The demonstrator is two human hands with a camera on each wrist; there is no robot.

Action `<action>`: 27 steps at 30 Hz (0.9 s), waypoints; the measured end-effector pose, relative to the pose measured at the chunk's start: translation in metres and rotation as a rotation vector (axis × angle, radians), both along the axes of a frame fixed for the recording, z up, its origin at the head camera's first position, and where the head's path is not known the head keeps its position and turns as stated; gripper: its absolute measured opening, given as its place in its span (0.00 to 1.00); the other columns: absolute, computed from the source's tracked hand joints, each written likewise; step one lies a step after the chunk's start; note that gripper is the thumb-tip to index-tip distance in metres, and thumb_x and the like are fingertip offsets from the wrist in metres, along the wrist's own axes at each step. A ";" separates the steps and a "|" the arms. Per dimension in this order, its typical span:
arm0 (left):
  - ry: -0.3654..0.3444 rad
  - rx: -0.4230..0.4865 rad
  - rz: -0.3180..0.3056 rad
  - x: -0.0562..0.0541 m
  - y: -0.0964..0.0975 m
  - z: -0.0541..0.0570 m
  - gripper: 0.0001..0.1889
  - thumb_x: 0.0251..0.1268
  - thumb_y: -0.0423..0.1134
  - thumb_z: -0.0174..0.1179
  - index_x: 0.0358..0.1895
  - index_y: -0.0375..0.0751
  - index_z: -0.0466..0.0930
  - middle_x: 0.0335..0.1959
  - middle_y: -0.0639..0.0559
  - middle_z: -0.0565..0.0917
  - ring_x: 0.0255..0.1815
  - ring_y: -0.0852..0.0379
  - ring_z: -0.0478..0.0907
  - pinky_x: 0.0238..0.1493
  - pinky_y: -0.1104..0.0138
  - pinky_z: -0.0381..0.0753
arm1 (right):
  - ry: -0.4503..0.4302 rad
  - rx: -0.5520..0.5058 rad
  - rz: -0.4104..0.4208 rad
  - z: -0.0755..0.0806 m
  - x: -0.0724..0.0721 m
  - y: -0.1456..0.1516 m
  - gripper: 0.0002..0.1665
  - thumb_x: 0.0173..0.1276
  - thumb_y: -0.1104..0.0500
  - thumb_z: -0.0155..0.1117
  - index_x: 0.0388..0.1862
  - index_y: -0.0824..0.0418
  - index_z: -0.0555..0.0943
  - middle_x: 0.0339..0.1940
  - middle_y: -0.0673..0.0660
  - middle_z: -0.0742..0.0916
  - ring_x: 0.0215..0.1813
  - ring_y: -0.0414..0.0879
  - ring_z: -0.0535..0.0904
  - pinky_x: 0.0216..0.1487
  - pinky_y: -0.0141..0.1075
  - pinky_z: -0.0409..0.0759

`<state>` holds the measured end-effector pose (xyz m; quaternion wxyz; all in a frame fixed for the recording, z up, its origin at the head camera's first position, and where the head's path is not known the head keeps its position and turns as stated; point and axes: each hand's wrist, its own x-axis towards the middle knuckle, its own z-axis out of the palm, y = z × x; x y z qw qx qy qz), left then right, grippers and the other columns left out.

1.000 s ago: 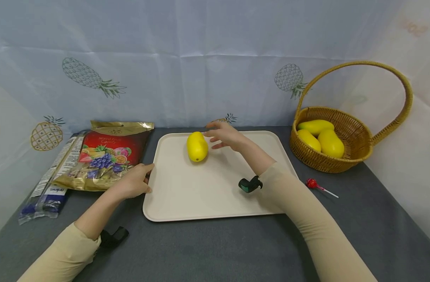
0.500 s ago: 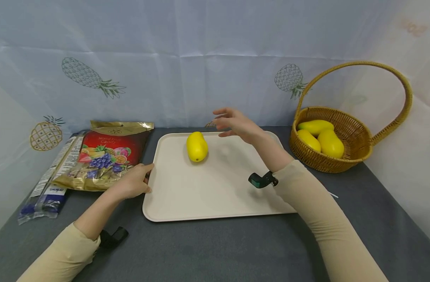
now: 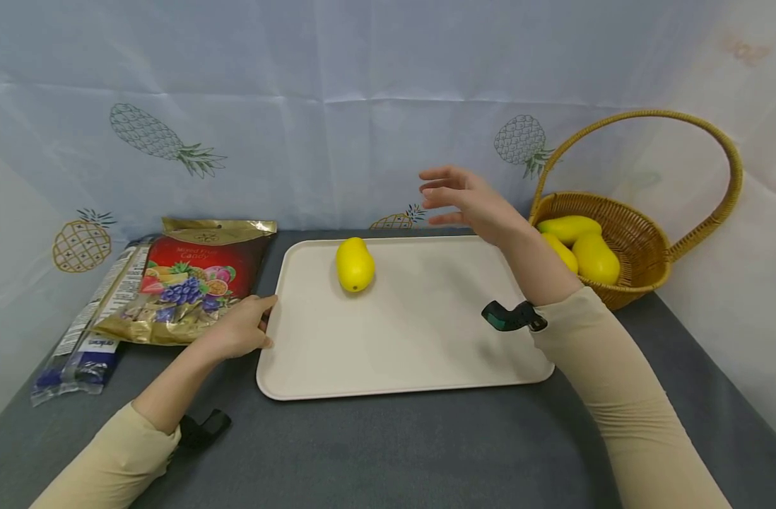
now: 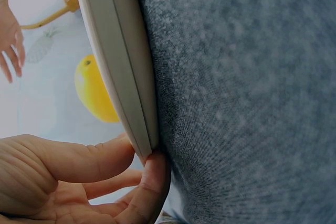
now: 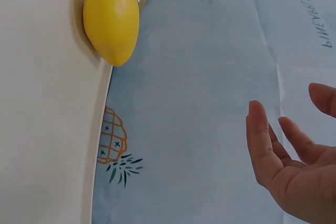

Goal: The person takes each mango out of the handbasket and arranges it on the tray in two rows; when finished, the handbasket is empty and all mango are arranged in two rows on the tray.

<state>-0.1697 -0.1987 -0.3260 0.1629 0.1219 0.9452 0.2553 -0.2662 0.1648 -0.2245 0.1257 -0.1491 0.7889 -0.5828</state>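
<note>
A beige rectangular tray [image 3: 401,353] lies on the dark grey table. My left hand [image 3: 240,329] pinches its left rim; the left wrist view shows the thumb [image 4: 100,158] on the upper side and a finger curled underneath. One yellow mango [image 3: 355,265] rests near the tray's back edge, left of the middle. Over the tray's back right part, my right hand [image 3: 467,201] is raised in the air with nothing in it. Its fingers [image 5: 260,140] are loosely spread and apart from the mango in the right wrist view.
At the back right stands a wicker basket [image 3: 642,244] with a tall handle, holding three yellow mangoes [image 3: 596,258]. A bag of mixed fruit candy [image 3: 191,279] lies left of the tray, over another plastic packet [image 3: 85,353]. A pineapple-print cloth [image 3: 343,162] hangs behind.
My right hand has moved up and right, away from the mango, which stays put on the tray. The right sleeve now covers the red lollipop. The left hand has kept its place.
</note>
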 end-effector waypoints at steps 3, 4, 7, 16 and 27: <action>-0.001 0.002 0.002 0.000 -0.001 0.000 0.42 0.53 0.24 0.67 0.71 0.15 0.55 0.52 0.25 0.72 0.39 0.45 0.74 0.36 0.62 0.75 | 0.015 0.007 -0.015 0.004 0.001 0.013 0.29 0.76 0.54 0.54 0.73 0.55 0.65 0.74 0.57 0.70 0.63 0.48 0.74 0.60 0.38 0.80; -0.003 0.004 0.003 0.001 -0.001 0.000 0.42 0.53 0.24 0.67 0.71 0.15 0.54 0.52 0.25 0.72 0.39 0.45 0.73 0.36 0.62 0.75 | 0.020 0.008 -0.020 0.005 0.002 0.017 0.29 0.76 0.53 0.54 0.73 0.55 0.65 0.73 0.57 0.70 0.63 0.48 0.74 0.60 0.37 0.80; -0.009 0.005 0.006 0.001 -0.001 0.000 0.43 0.54 0.24 0.67 0.71 0.15 0.54 0.51 0.26 0.72 0.39 0.45 0.72 0.35 0.63 0.73 | 0.034 -0.003 -0.044 0.009 0.003 0.030 0.29 0.75 0.53 0.55 0.72 0.56 0.66 0.72 0.56 0.71 0.61 0.46 0.75 0.56 0.33 0.81; -0.002 -0.003 -0.003 0.000 0.001 0.001 0.42 0.53 0.24 0.66 0.71 0.15 0.55 0.53 0.24 0.73 0.39 0.45 0.74 0.35 0.62 0.74 | 0.061 -0.064 -0.132 0.026 0.003 0.076 0.30 0.72 0.53 0.61 0.70 0.56 0.69 0.62 0.49 0.76 0.55 0.41 0.79 0.48 0.27 0.82; -0.005 0.009 -0.004 0.000 0.001 0.001 0.42 0.54 0.23 0.66 0.71 0.15 0.54 0.54 0.23 0.72 0.39 0.45 0.74 0.35 0.63 0.75 | 0.039 -0.317 -0.172 0.037 -0.004 0.139 0.20 0.71 0.60 0.61 0.61 0.57 0.75 0.53 0.49 0.81 0.47 0.42 0.83 0.43 0.31 0.85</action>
